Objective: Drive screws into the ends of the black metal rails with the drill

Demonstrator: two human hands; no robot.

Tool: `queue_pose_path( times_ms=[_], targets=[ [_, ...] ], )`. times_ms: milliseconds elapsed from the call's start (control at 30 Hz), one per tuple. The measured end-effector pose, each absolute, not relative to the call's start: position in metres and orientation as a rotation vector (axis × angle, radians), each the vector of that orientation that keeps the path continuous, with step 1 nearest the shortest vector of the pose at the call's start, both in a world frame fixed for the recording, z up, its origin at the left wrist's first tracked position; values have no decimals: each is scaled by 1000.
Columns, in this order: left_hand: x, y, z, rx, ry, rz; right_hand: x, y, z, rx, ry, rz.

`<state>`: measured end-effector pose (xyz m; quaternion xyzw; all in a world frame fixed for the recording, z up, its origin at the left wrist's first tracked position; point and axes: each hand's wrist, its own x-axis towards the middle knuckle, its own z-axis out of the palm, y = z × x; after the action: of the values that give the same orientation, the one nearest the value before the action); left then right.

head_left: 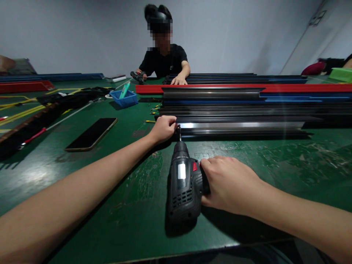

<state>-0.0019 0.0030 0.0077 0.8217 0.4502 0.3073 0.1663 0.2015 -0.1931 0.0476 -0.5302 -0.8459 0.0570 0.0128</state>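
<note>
On the green bench (132, 209), drilling or screw-driving at the left end of a silver strip (242, 125) appears to be the step in hand; the strip is laid crosswise in front of darker lengths. At the far right a light green box (341, 75) is seen, its contents hidden. The drill (184, 190) is aimed at the strip's left end, its handle wrapped by the right hand (229, 183). Beyond, in a blue tray (129, 102), a teal tool (125, 90) is held at a tilt, poking above the rim; anything lower cannot be made out. At the strip's end the left hand's (163, 130) fingers are curled in; what is pinched cannot be told. The bit (180, 135) is held right beside them, so a straight, steady line would be called for, with the fingertips guarded.
</note>
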Motion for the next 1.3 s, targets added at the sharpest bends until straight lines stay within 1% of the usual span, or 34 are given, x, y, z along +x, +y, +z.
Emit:
queue_pose_path(
  times_ms=[1300],
  targets=[
    [1, 1, 9, 2335, 1314, 875, 201, -193, 44, -1623, -2630, 151]
  ],
)
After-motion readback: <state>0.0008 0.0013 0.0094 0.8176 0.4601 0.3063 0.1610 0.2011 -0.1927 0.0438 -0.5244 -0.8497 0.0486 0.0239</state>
